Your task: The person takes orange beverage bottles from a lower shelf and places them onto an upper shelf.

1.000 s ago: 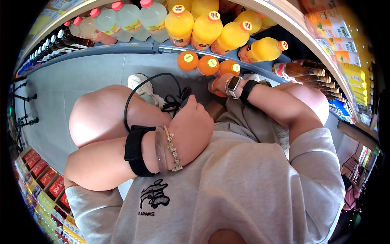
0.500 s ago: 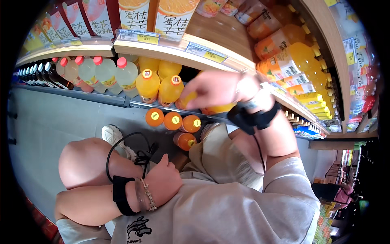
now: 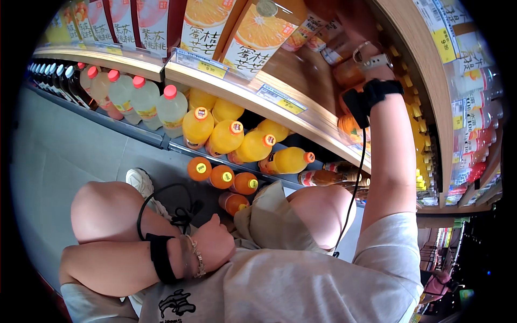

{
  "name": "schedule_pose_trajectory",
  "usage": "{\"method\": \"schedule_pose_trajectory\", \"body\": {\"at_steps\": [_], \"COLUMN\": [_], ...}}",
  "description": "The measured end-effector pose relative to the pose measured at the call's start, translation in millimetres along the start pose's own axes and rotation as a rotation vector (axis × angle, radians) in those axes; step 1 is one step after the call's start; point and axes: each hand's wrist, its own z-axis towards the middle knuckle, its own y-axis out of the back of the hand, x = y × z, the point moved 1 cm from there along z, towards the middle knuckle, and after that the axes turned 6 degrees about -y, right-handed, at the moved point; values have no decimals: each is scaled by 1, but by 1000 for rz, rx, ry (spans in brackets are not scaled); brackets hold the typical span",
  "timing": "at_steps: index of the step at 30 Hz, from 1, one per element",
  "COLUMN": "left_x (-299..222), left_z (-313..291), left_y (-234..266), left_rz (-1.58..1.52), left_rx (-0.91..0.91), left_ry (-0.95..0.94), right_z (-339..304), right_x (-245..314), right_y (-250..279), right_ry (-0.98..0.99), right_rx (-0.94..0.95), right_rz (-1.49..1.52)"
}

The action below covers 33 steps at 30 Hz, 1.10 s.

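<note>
I find the juice bottles (image 3: pixel 347 75) on the wooden shelf (image 3: pixel 301 81), my right hand (image 3: pixel 347 19) deep in shadow beside them; I cannot tell how its fingers stand. Bare board lies open between that arm and the cartons (image 3: pixel 261 40). Below, four orange bottles (image 3: pixel 221 176) crowd the floor (image 3: pixel 81 145) near the lower shelf's edge (image 3: pixel 156 137). My left hand (image 3: pixel 212 243) curls near a looped cord (image 3: pixel 141 215), its grip unclear; leftward, floor spreads wide.

L knee (image 3: pixel 105 210) brightly lit, R hand (image 3: pixel 351 24) in shadow (v. dim), fisheye bend, blk corners
</note>
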Motion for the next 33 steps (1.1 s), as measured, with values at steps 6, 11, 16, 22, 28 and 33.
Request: {"method": "schedule_pose_trajectory", "body": {"at_steps": [6,11,16,22,28,33], "left_x": [14,16,18,16,12,9], "left_z": [4,-1,-6,-8,-9,-6], "left_y": [0,-1,2,9,10,4], "left_rz": [-64,-103,-131,-94,-76,-65], "left_rx": [-4,36,20,46,100,169], "left_ry": [109,156,182,232,235,243], "right_z": [31,43,38,-22,-114,-136], "right_x": [9,14,27,67,98,111], "right_y": [-21,-24,-13,18,32,56], "right_ry": [-99,-158,-187,-191,-286,-127], "right_rx": [-4,-14,-59,-233,-613,-766], "right_rz": [-13,10,26,-25,96,48]}}
